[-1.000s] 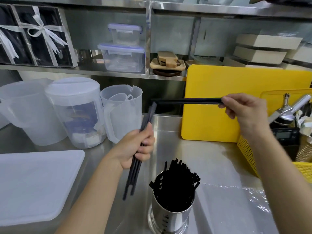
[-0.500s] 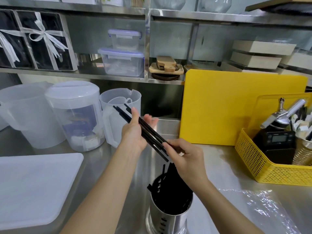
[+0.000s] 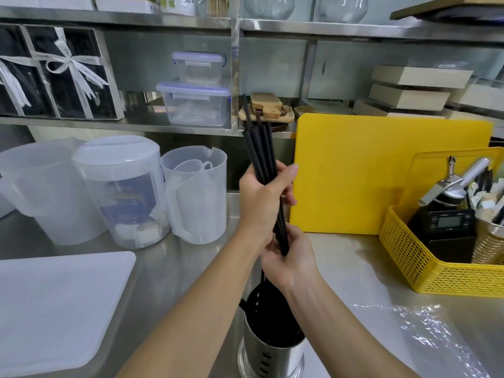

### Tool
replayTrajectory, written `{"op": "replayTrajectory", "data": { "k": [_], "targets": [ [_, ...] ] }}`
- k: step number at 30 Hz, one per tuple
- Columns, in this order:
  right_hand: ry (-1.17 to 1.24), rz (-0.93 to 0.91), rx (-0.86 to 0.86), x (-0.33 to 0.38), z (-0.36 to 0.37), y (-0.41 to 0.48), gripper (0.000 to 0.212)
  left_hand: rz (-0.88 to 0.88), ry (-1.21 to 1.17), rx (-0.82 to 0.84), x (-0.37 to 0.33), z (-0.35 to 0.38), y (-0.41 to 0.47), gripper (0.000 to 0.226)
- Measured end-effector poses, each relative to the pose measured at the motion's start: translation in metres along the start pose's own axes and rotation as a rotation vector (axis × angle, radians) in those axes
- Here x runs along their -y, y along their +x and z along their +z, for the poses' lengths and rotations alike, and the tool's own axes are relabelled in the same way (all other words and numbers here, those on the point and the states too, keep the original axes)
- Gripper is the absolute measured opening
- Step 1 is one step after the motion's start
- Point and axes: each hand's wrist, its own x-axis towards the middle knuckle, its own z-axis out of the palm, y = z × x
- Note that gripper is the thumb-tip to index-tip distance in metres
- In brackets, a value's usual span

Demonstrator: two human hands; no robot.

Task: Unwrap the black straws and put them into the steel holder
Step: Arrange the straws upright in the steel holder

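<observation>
A bundle of several black straws (image 3: 259, 143) stands nearly upright above the counter. My left hand (image 3: 261, 203) grips the bundle around its middle. My right hand (image 3: 289, 257) is closed on the straws' lower ends, just below the left hand. Directly beneath both hands stands the perforated steel holder (image 3: 272, 356), partly hidden by my right forearm, with many black straws inside it (image 3: 270, 323).
Three translucent plastic jugs (image 3: 120, 192) stand at the left. A white board (image 3: 54, 309) lies at the front left. A yellow cutting board (image 3: 381, 173) leans at the back, beside a yellow basket (image 3: 436, 274) with tools. Clear plastic wrap (image 3: 422, 328) lies at the right.
My right hand brought its single straw to the ones in my left hand. Both hands then turned the bundle from slanted to nearly upright over the holder.
</observation>
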Motion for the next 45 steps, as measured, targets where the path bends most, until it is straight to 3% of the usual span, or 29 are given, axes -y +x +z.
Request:
{"op": "replayTrajectory", "data": {
  "k": [8,14,17,22,24,26,30,34,36,37,39,41,42,45],
  "targets": [
    [0.036,0.042,0.018,0.003,-0.002,-0.001,0.045,-0.070,0.049,0.187,0.002,0.006,-0.011,0.013],
    [-0.015,0.017,0.040,0.004,-0.006,-0.005,0.039,0.013,0.091,0.180,-0.001,0.003,-0.012,0.024],
    [-0.054,-0.018,0.077,0.007,-0.006,-0.006,0.032,0.035,0.085,0.179,-0.004,0.001,-0.009,0.011],
    [-0.413,-0.134,0.109,0.011,-0.013,-0.008,0.027,-0.023,0.067,0.093,-0.008,0.006,-0.014,0.039],
    [-0.588,-0.311,0.038,0.019,-0.014,-0.005,0.022,-0.034,0.063,0.086,-0.016,0.004,-0.014,0.042],
    [-0.561,-0.487,0.026,0.036,-0.011,-0.006,0.022,-0.027,0.080,0.106,-0.021,0.003,-0.015,0.043],
    [-0.610,-0.614,0.358,0.069,0.010,-0.032,0.016,-0.066,0.154,0.162,-0.009,0.001,-0.031,0.042],
    [-0.998,-0.602,0.578,0.068,0.029,-0.059,0.053,-0.221,0.270,0.211,0.014,-0.004,-0.052,0.044],
    [-1.127,-0.567,0.566,0.058,0.030,-0.063,0.050,-0.254,0.320,0.265,0.021,-0.006,-0.061,0.046],
    [-1.177,-0.577,0.534,0.051,0.029,-0.063,0.039,-0.265,0.354,0.279,0.023,-0.007,-0.065,0.044],
    [-1.231,-0.624,0.443,0.038,0.025,-0.060,0.016,-0.292,0.463,0.305,0.024,-0.015,-0.071,0.031],
    [-1.248,-0.684,0.394,0.026,0.017,-0.054,0.016,-0.333,0.590,0.386,0.021,-0.025,-0.075,0.010],
    [-1.263,-0.708,0.394,0.020,0.013,-0.051,0.019,-0.359,0.611,0.438,0.020,-0.031,-0.078,0.011],
    [-1.312,-0.757,0.413,0.007,0.001,-0.047,0.021,-0.444,0.553,0.576,0.014,-0.045,-0.080,0.042]
  ]
}}
